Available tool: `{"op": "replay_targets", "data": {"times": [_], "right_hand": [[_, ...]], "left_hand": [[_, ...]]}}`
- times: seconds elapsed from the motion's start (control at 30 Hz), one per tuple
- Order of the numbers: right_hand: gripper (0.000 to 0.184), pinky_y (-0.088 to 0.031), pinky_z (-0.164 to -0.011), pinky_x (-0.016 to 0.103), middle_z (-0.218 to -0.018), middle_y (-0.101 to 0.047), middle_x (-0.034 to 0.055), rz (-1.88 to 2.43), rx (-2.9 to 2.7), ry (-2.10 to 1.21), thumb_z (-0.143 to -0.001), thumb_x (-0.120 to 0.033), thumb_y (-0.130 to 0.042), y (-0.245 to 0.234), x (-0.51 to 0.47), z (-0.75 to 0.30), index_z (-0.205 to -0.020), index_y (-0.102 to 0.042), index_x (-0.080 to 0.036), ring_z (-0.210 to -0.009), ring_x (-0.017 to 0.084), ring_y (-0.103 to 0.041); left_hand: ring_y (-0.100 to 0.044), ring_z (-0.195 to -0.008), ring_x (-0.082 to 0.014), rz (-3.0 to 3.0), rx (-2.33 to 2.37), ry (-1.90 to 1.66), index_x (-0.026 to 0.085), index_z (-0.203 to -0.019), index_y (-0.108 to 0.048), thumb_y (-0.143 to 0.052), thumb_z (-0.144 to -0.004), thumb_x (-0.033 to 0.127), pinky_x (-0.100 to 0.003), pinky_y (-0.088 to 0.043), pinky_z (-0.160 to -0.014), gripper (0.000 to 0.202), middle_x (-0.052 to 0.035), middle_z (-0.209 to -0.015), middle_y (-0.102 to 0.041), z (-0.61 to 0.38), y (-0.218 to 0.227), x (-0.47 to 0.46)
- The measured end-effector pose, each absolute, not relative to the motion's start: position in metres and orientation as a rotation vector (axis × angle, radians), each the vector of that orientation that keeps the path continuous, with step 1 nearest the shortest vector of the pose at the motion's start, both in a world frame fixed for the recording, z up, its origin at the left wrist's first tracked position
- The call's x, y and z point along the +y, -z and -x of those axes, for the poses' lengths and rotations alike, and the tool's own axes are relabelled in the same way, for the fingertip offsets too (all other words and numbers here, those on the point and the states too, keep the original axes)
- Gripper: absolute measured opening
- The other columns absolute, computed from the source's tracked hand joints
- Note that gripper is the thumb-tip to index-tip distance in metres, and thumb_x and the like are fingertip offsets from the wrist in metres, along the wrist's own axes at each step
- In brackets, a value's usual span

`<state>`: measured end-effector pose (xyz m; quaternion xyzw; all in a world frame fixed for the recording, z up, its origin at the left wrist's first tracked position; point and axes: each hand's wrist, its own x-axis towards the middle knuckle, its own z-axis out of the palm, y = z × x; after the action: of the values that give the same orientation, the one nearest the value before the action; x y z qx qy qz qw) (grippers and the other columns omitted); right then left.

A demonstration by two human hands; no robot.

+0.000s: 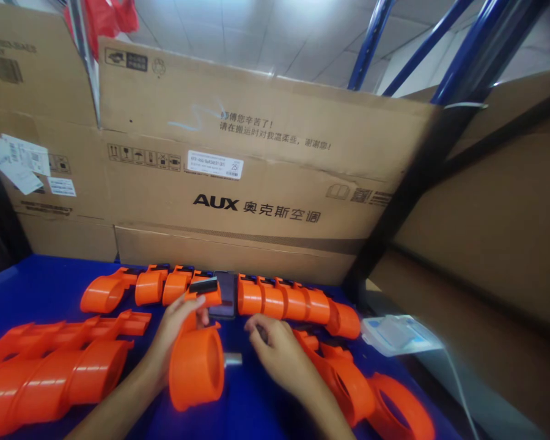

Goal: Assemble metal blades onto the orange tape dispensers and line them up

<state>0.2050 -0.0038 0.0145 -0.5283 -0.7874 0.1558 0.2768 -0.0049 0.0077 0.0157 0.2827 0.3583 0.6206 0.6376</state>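
Observation:
In my left hand (186, 311) is an orange plastic tape dispenser (196, 368), gripped by its upper end. Its wide hollow ring hangs below the fingers, and a black strip (203, 285) lies across its top. My right hand (275, 345) is held just right of it over the blue surface, fingers curled in and thumb against them; whatever is between them is hidden. Partly behind the ring, a short silver cylinder (233, 359) sticks out. Beyond the hands stands a dark flat rectangular object (223, 294).
Similar orange dispensers with black parts line the back on the left (149, 287) and right (284, 300). Nested orange pieces (68, 373) lie at left, with more orange pieces (348, 382) at right. A white box with a cable (401, 335) sits near the rack post. Cardboard (238, 183) walls the back.

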Motion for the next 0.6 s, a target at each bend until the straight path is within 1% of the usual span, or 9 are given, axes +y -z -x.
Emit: {"op": "replay_targets", "data": {"times": [0.1,0.17,0.23,0.33,0.47,0.6], "right_hand": [[0.016,-0.047,-0.072,0.031,-0.090,-0.075,0.0084,1.614,-2.117,-0.220,-0.090,-0.026,-0.058,-0.012,-0.004,-0.213,-0.098,-0.071,-0.021,-0.083,0.024,-0.069],[0.022,-0.047,-0.075,0.034,-0.096,-0.075,0.0117,1.701,-2.166,-0.167,-0.085,-0.031,-0.067,-0.010,-0.007,-0.217,-0.104,-0.071,-0.020,-0.087,0.028,-0.070],[0.032,-0.047,-0.076,0.035,-0.101,-0.074,0.0128,1.747,-2.226,-0.183,-0.079,-0.033,-0.074,-0.009,-0.009,-0.219,-0.108,-0.071,-0.020,-0.089,0.029,-0.070],[0.035,-0.046,-0.076,0.035,-0.099,-0.074,0.0108,1.801,-2.247,-0.236,-0.076,-0.031,-0.076,-0.010,-0.011,-0.218,-0.109,-0.070,-0.021,-0.091,0.030,-0.070],[0.023,-0.043,-0.067,0.031,-0.089,-0.073,0.0064,1.795,-2.271,-0.314,-0.077,-0.026,-0.073,-0.012,-0.015,-0.213,-0.100,-0.067,-0.023,-0.080,0.026,-0.069],[0.018,-0.044,-0.070,0.030,-0.091,-0.073,0.0040,1.641,-2.300,-0.326,-0.080,-0.017,-0.068,-0.012,-0.017,-0.211,-0.095,-0.064,-0.024,-0.084,0.024,-0.069]], "left_hand": [[-0.059,-0.045,-0.0110,-0.656,0.800,-1.415,0.017,-0.069,-0.060,-0.082,-0.071,0.035,-0.020,-0.048,-0.047,0.029,0.0023,-0.054,-0.064,0.005,-0.014,0.005],[-0.057,-0.046,-0.0106,-0.692,0.804,-1.398,0.017,-0.071,-0.061,-0.081,-0.072,0.036,-0.020,-0.047,-0.047,0.028,0.0022,-0.056,-0.064,0.005,-0.009,0.005],[-0.056,-0.047,-0.0102,-0.740,0.811,-1.382,0.017,-0.072,-0.061,-0.080,-0.074,0.036,-0.021,-0.049,-0.050,0.027,0.0024,-0.058,-0.064,0.006,-0.003,0.007],[-0.056,-0.050,-0.0111,-0.796,0.822,-1.358,0.017,-0.074,-0.062,-0.080,-0.074,0.037,-0.024,-0.050,-0.055,0.027,0.0030,-0.059,-0.063,0.007,0.006,0.011],[-0.055,-0.052,-0.0115,-0.817,0.833,-1.327,0.019,-0.082,-0.064,-0.082,-0.073,0.038,-0.024,-0.048,-0.055,0.028,0.0036,-0.062,-0.063,0.006,0.014,0.014],[-0.055,-0.054,-0.0111,-0.896,0.827,-1.331,0.018,-0.083,-0.065,-0.079,-0.076,0.041,-0.023,-0.045,-0.055,0.027,0.0021,-0.066,-0.064,0.001,0.018,0.011]]}}
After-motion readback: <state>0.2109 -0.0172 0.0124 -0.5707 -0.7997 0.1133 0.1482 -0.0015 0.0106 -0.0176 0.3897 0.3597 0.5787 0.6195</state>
